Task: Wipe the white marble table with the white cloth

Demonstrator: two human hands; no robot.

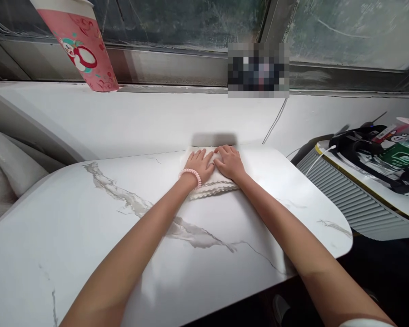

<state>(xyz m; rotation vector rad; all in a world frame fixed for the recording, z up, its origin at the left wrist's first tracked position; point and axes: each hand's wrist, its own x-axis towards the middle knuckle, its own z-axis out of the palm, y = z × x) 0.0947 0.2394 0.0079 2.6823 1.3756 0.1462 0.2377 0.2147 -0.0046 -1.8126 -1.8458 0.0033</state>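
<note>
A folded cream cloth with wavy edges lies on the white marble-patterned table, close to the wall. My left hand rests on the cloth's left part, fingers stretched out and spread, a pink coiled band round its wrist. On the cloth's right part lies my right hand, palm down, with its fingers slightly bent and the thumb apart. The two hands nearly meet at the middle. Their palms and part of the cloth beneath them are hidden.
A pink paper cup stands on the window sill at upper left. Right of the table is a ribbed white cabinet holding black straps, a white cable and a green-labelled bottle. Pale fabric lies at the left.
</note>
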